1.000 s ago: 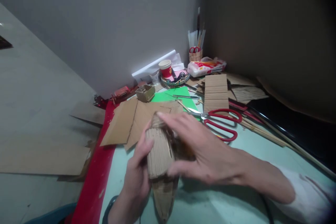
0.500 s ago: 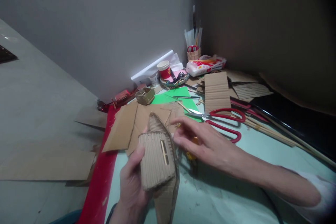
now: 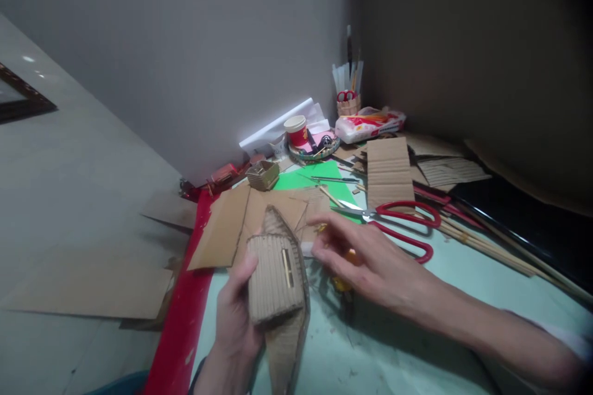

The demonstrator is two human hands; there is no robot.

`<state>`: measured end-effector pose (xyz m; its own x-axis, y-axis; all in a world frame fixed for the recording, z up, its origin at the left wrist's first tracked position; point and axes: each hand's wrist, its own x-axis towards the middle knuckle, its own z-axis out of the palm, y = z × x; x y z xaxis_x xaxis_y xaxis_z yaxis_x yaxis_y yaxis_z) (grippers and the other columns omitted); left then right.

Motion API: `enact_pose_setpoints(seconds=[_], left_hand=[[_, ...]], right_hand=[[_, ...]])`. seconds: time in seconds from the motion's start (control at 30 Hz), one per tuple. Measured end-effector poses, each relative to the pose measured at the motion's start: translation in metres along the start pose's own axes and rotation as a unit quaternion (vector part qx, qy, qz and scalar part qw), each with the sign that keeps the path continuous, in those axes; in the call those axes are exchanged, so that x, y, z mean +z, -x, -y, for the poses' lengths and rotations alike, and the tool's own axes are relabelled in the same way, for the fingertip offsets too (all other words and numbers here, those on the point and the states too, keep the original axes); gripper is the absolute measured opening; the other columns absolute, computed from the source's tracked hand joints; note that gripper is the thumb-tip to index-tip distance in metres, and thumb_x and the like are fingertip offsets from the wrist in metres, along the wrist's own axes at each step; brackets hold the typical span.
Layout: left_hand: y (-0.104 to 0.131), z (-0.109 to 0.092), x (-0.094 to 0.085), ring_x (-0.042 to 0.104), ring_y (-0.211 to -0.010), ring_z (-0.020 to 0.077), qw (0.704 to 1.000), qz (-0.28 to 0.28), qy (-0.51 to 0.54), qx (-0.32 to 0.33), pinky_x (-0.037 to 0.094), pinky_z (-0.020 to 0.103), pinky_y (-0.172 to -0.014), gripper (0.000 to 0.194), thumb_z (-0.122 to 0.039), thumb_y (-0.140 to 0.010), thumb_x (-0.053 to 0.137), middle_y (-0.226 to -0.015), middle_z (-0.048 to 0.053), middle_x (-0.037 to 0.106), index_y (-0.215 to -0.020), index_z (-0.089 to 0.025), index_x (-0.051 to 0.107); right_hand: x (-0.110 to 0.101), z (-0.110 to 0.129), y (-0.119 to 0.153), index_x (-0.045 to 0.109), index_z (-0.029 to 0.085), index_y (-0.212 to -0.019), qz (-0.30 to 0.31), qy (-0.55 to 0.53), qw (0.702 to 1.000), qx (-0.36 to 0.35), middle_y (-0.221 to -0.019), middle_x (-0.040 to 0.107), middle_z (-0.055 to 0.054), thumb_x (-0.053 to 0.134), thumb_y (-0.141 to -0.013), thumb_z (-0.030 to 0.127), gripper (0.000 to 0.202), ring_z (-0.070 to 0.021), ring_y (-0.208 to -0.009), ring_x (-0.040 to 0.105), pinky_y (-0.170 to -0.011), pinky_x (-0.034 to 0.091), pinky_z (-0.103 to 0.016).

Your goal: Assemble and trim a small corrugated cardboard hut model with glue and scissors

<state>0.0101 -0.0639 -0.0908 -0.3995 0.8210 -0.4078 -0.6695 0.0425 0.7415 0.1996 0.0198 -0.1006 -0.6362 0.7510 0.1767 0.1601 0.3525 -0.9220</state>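
My left hand is closed around a cardboard model boat with a pointed hull, gripping it from the left side. A ribbed cardboard cabin sits on the hull, with a narrow slot in its top. To the right of the boat, my right hand hovers with curved fingers, thumb and forefinger apart, and nothing shows between their tips. Under it is a yellow object, mostly hidden by the hand; its kind is unclear. Red-handled scissors lie open just beyond the right hand.
Cardboard sheets and a green sheet lie behind the boat. A small cardboard box, a red paper cup, a tissue pack and a pen holder stand farther back. Thin sticks lie at right.
The view has shifted slightly, so the table's contents appear a little lower and farther right. The boat turns slightly in my left hand; my right hand keeps nearly the same pose.
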Motion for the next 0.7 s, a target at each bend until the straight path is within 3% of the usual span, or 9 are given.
enact_pose_setpoints(seconds=[0.13,0.27,0.37,0.57,0.7], left_hand=[[-0.001,-0.005,0.002,0.079,-0.070,0.0287,1.000,0.000,0.003,-0.007,0.067,0.049,-0.077,0.022,-0.024,-0.081,0.074,-0.084,0.011,0.083,-0.100,-0.013,0.075],[0.003,-0.005,0.001,0.079,-0.073,0.0280,1.000,0.024,0.010,-0.006,0.067,0.048,-0.077,0.042,-0.024,-0.080,0.075,-0.090,0.011,0.083,-0.122,-0.015,0.071],[0.006,-0.005,-0.003,0.080,-0.078,0.0279,0.996,0.091,0.014,-0.019,0.067,0.045,-0.075,0.050,-0.027,-0.080,0.077,-0.094,0.010,0.084,-0.130,-0.020,0.069],[0.008,-0.006,-0.014,0.080,-0.095,0.0319,0.963,0.254,0.022,-0.088,0.065,0.050,-0.084,0.031,-0.033,-0.085,0.075,-0.110,0.013,0.083,-0.115,-0.026,0.079],[0.010,-0.004,-0.014,0.081,-0.088,0.0291,0.972,0.221,0.005,-0.081,0.067,0.043,-0.081,0.030,-0.032,-0.082,0.078,-0.103,0.010,0.085,-0.111,-0.024,0.080]], right_hand=[[0.000,0.000,-0.001,0.055,0.022,-0.128,0.001,0.006,1.000,-0.004,-0.089,0.068,0.001,0.053,-0.103,0.032,0.027,-0.0158,-0.071,0.059,-0.061,0.044,-0.027],[-0.001,0.005,-0.002,0.058,0.020,-0.124,-0.008,0.024,1.000,-0.010,-0.085,0.068,0.000,0.052,-0.104,0.032,0.024,-0.0171,-0.069,0.059,-0.061,0.043,-0.028],[-0.003,0.010,-0.002,0.062,0.019,-0.120,-0.020,0.039,0.999,-0.020,-0.084,0.068,-0.002,0.050,-0.105,0.030,0.022,-0.0186,-0.072,0.060,-0.063,0.043,-0.029],[-0.007,0.016,0.003,0.064,0.021,-0.124,-0.025,0.035,0.998,-0.044,-0.091,0.071,0.000,0.050,-0.105,0.026,0.024,-0.0180,-0.079,0.063,-0.071,0.045,-0.028],[-0.011,0.019,0.006,0.062,0.023,-0.134,-0.001,0.033,0.994,-0.100,-0.108,0.073,-0.001,0.053,-0.104,0.023,0.031,-0.0172,-0.090,0.065,-0.081,0.046,-0.028]])
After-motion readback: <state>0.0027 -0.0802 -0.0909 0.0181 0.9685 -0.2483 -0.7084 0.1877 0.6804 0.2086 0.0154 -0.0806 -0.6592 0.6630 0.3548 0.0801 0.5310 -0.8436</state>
